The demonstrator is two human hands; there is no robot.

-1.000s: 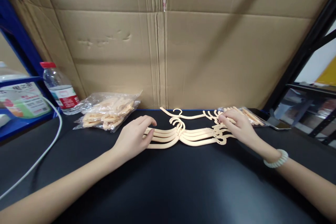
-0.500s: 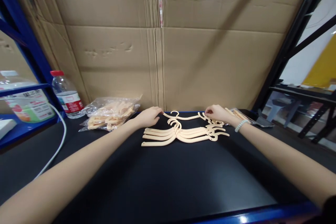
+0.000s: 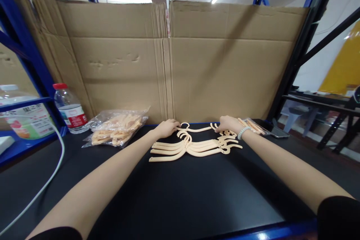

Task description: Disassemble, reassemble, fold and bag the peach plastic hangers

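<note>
At the back of the black table lies a cream plastic clothes hanger [image 3: 197, 130] with a round hook. My left hand [image 3: 168, 128] is closed on the left end of this hanger, hiding its tip. At the other end, my right hand [image 3: 229, 123], with a beaded bracelet at the wrist, has its fingers closed on the short curved prongs; the exact grip is hard to see. Just in front of both hands, several similar hangers [image 3: 168, 152] lie flat in an overlapping row, hooks bunched in the middle. Small loose cream pieces [image 3: 228, 133] sit below my right hand.
A clear plastic bag of cream parts [image 3: 115, 129] lies left of my left hand. Beyond it stand a red-capped bottle [image 3: 71, 110] and a white cable [image 3: 57, 161]. Another bag [image 3: 254, 125] and a dark flat phone-like object [image 3: 278, 131] lie right. Cardboard [image 3: 126, 75] walls the back.
My left hand has shifted slightly right along the back hanger's left arm. My right hand stays by its right end. The view has tilted up a little.
</note>
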